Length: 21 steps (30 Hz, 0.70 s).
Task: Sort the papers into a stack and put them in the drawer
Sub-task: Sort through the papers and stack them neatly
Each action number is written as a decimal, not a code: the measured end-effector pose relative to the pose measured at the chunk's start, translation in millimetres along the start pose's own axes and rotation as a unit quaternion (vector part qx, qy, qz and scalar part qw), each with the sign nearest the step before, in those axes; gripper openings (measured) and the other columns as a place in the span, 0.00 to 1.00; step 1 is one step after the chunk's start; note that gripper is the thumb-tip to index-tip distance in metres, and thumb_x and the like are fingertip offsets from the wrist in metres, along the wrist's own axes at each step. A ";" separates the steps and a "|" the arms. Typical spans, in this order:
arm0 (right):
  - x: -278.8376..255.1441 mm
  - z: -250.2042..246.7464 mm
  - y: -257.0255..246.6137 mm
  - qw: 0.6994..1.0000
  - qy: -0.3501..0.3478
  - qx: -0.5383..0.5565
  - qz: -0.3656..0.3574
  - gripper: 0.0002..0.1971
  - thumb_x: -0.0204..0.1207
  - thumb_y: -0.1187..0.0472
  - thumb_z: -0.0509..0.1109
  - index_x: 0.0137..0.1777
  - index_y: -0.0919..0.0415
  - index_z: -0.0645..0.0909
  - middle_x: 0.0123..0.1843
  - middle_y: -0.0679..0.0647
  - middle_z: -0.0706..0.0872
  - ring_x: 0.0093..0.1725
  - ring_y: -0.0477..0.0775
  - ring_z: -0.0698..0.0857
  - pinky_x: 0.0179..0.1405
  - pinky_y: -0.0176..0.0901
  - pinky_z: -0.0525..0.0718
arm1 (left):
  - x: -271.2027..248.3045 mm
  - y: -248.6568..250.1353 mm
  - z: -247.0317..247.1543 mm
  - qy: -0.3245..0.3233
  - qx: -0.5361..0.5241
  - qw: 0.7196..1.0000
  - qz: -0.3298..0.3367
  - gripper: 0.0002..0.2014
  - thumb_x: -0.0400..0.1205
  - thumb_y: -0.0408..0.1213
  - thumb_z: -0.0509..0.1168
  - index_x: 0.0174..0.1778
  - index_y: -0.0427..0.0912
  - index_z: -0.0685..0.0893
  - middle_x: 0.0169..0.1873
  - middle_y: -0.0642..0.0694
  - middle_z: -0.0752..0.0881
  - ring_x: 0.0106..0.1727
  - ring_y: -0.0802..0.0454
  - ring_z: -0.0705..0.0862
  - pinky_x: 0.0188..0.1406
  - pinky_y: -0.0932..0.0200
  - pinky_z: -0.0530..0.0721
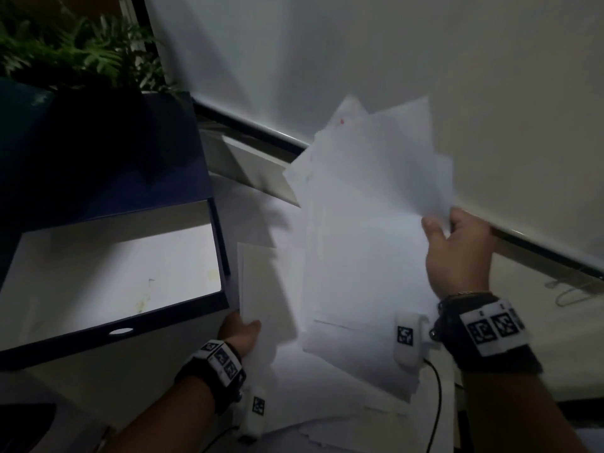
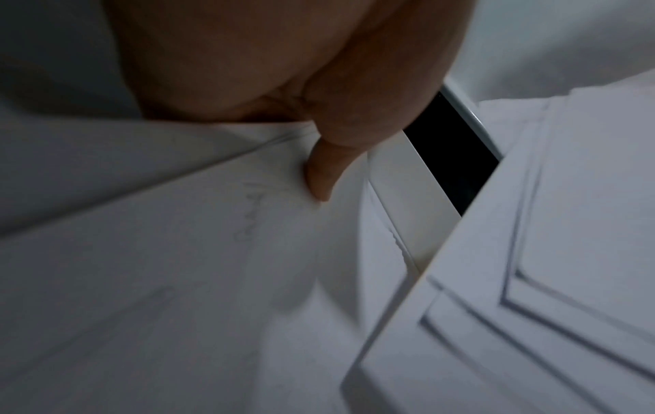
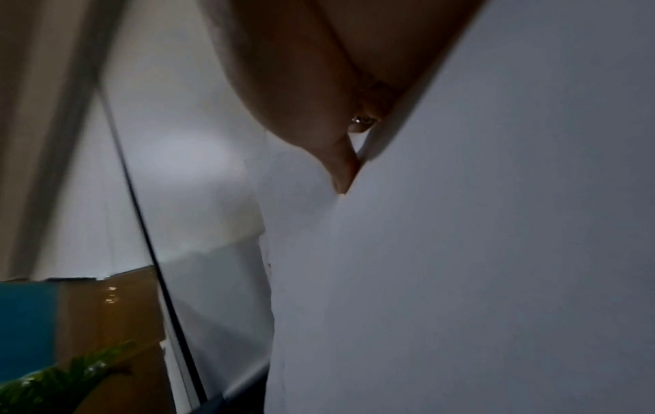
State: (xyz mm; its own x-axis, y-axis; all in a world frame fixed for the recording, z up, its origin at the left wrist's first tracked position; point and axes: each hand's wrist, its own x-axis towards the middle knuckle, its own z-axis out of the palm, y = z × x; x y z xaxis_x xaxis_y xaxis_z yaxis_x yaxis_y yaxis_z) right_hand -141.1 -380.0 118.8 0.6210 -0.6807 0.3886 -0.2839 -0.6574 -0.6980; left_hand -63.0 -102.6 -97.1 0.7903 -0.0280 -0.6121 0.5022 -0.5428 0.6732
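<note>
My right hand (image 1: 441,225) pinches the right edge of a loose, fanned bundle of white papers (image 1: 369,223) held tilted above the desk; its thumb (image 3: 342,171) presses on the sheets (image 3: 460,252). My left hand (image 1: 243,325) grips the lower edge of a smaller set of papers (image 1: 264,282), thumb (image 2: 320,179) on top of that set (image 2: 177,280), just right of the drawer. The dark blue drawer (image 1: 114,338) stands pulled open at the left, its white inside bare. More sheets (image 1: 327,420) lie on the desk below both hands.
A green plant (image 1: 75,50) stands behind the drawer unit at the top left. A wire paper clip (image 1: 568,292) lies on the desk at the right. A dark-edged white panel (image 1: 359,60) rises behind the papers. A black cable (image 1: 436,397) runs from my right wrist.
</note>
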 end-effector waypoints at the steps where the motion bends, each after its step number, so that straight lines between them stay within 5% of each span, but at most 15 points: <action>1: -3.8 11.1 11.9 0.999 -0.021 0.007 0.033 0.12 0.81 0.62 0.70 0.61 0.63 0.87 0.52 0.55 0.90 0.51 0.53 0.86 0.55 0.43 0.82 | 0.2 -0.1 -0.2 0.000 0.001 1.000 0.001 0.18 0.79 0.35 0.69 0.64 0.35 0.84 0.61 0.37 0.87 0.61 0.40 0.86 0.62 0.53 0.82; 5: -28.8 53.2 68.9 0.977 -0.143 0.004 0.160 0.13 0.80 0.63 0.71 0.62 0.66 0.86 0.56 0.59 0.90 0.54 0.57 0.88 0.59 0.44 0.81 | -1.7 -0.3 -1.2 0.011 -0.013 1.000 0.013 0.17 0.81 0.34 0.65 0.65 0.36 0.82 0.61 0.37 0.86 0.61 0.40 0.85 0.60 0.54 0.81; 12: -87.3 103.7 130.6 0.909 -0.310 -0.026 0.277 0.09 0.83 0.64 0.68 0.53 0.69 0.86 0.51 0.63 0.89 0.45 0.57 0.84 0.45 0.39 0.77 | 4.2 -2.2 2.2 0.027 -0.032 0.999 0.008 0.19 0.86 0.41 0.58 0.70 0.35 0.77 0.67 0.36 0.82 0.67 0.38 0.81 0.68 0.50 0.77; 18: -85.3 112.2 124.7 0.948 -0.225 -0.094 0.206 0.06 0.84 0.64 0.66 0.55 0.67 0.81 0.45 0.55 0.83 0.46 0.57 0.82 0.43 0.38 0.72 | 9.5 -4.0 2.9 0.033 -0.024 0.999 0.026 0.20 0.84 0.37 0.60 0.72 0.38 0.76 0.66 0.37 0.82 0.65 0.39 0.82 0.66 0.52 0.78; 21: -65.0 117.2 119.5 0.967 -0.189 -0.087 0.150 0.08 0.84 0.64 0.65 0.57 0.65 0.84 0.49 0.55 0.84 0.50 0.57 0.83 0.50 0.39 0.75 | 14.1 -5.4 2.2 0.030 -0.018 0.999 0.035 0.20 0.84 0.37 0.60 0.72 0.39 0.76 0.65 0.37 0.83 0.63 0.38 0.82 0.66 0.51 0.79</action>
State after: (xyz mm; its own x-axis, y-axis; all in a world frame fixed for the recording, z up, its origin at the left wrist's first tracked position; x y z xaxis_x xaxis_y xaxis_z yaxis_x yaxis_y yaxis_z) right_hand -129.7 -376.4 -60.4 0.7057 -0.7033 -0.0861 -0.5898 -0.5159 -0.6213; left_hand -55.4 -101.9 -110.3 0.8436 -0.0134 -0.5369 0.4556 -0.5114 0.7286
